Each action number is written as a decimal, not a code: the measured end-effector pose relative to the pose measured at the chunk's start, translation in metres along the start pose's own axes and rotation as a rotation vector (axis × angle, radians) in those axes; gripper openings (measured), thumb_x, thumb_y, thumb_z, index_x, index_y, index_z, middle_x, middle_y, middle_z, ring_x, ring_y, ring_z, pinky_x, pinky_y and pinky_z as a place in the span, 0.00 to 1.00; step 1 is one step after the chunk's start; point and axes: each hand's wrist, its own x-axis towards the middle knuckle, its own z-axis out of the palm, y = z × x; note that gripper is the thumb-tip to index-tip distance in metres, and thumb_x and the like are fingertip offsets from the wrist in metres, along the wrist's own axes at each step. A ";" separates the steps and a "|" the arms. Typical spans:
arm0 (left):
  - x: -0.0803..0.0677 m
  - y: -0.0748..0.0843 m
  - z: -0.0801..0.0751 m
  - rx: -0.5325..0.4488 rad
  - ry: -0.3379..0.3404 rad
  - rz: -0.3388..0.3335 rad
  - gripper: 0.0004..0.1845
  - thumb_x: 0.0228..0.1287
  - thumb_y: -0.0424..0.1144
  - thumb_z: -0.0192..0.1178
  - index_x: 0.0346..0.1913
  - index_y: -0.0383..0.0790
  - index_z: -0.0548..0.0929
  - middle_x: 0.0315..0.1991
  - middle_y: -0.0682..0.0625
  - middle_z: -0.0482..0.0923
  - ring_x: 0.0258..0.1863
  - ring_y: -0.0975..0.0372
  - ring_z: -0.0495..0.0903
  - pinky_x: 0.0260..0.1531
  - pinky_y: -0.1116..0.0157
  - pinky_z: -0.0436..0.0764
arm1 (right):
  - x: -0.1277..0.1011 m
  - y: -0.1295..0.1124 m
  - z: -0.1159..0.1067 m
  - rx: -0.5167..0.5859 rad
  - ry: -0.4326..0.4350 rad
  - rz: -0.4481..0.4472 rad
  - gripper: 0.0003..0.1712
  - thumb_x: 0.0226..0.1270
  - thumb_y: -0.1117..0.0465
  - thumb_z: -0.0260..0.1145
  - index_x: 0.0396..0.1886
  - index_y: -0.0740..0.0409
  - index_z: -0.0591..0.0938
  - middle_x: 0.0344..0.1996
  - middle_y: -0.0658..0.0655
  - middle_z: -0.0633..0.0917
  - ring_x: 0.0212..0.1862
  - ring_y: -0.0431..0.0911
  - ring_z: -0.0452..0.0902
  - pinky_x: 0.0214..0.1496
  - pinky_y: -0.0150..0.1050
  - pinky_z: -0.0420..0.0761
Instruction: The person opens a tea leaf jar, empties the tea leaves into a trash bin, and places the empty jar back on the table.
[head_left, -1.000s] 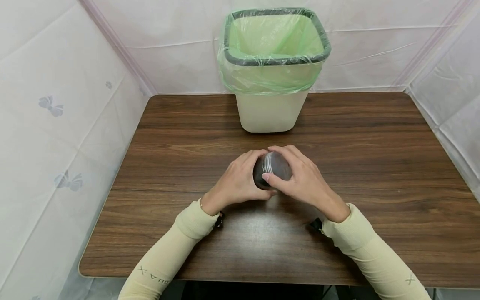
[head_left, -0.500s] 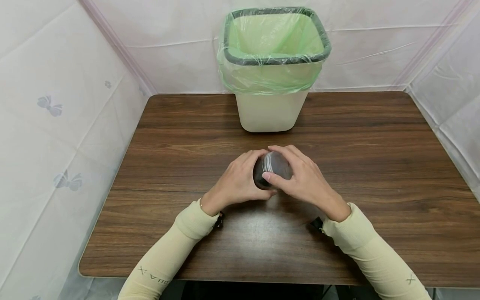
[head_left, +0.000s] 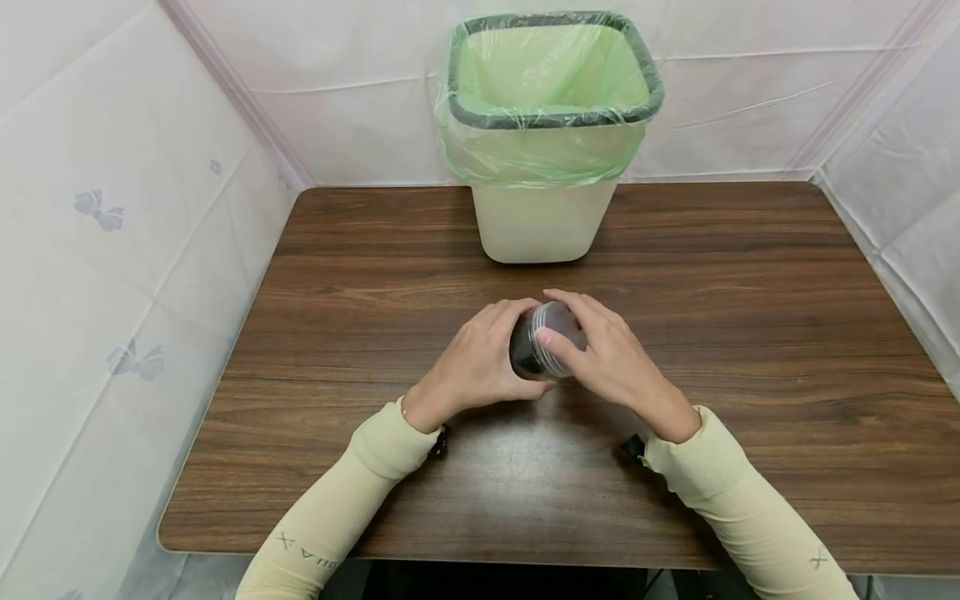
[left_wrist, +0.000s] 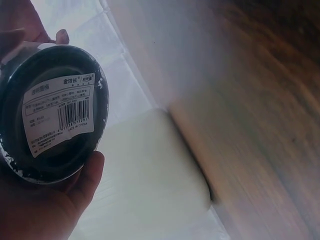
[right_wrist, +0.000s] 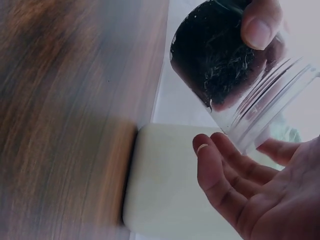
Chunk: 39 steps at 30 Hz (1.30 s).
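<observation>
A clear jar (head_left: 531, 346) with dark contents and a ridged, see-through top end (right_wrist: 285, 95) is tilted between my hands above the table. My left hand (head_left: 480, 354) wraps round its dark body. In the left wrist view the jar's base (left_wrist: 60, 117) faces the camera and bears a white label with a barcode. My right hand (head_left: 618, 358) is spread about the ridged end; in the right wrist view its loosely bent fingers (right_wrist: 240, 170) lie just beside the rim, not clamped on it. Whether a fingertip touches the rim I cannot tell.
Behind the hands, a cream waste bin (head_left: 536, 225) with a green liner (head_left: 540, 154) and dark rim stands at the back of the brown wood table (head_left: 360, 333). White sheeting (head_left: 360, 133) hangs behind and on both sides.
The right hand's thumb and fingers have shifted slightly and loosened about the ridged end, so more of the ridges shows. The left hand and jar have moved very slightly right.
</observation>
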 end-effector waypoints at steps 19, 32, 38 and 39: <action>-0.002 0.002 0.003 0.187 0.079 0.132 0.45 0.39 0.53 0.76 0.62 0.33 0.74 0.49 0.44 0.79 0.45 0.54 0.79 0.48 0.59 0.78 | 0.004 -0.005 -0.002 0.010 -0.079 0.243 0.36 0.72 0.31 0.53 0.60 0.55 0.80 0.39 0.55 0.87 0.41 0.48 0.83 0.41 0.46 0.80; -0.003 0.001 0.003 0.145 0.057 0.095 0.45 0.39 0.53 0.76 0.62 0.35 0.74 0.49 0.46 0.79 0.45 0.56 0.77 0.50 0.60 0.76 | 0.003 -0.007 -0.005 0.020 -0.092 0.248 0.37 0.62 0.28 0.63 0.57 0.49 0.80 0.39 0.51 0.85 0.39 0.46 0.80 0.39 0.44 0.79; -0.003 0.000 0.000 0.073 0.026 0.034 0.46 0.38 0.55 0.79 0.62 0.37 0.74 0.49 0.48 0.77 0.47 0.58 0.76 0.51 0.62 0.76 | -0.001 -0.007 -0.005 0.053 -0.038 0.120 0.36 0.60 0.34 0.71 0.63 0.46 0.78 0.42 0.49 0.84 0.36 0.43 0.79 0.36 0.43 0.79; -0.003 0.000 0.000 0.066 0.024 0.026 0.46 0.38 0.55 0.79 0.62 0.37 0.74 0.49 0.48 0.77 0.46 0.58 0.76 0.50 0.62 0.76 | -0.002 -0.006 -0.005 0.056 -0.028 0.094 0.36 0.60 0.36 0.72 0.64 0.47 0.78 0.44 0.50 0.84 0.36 0.43 0.79 0.37 0.43 0.80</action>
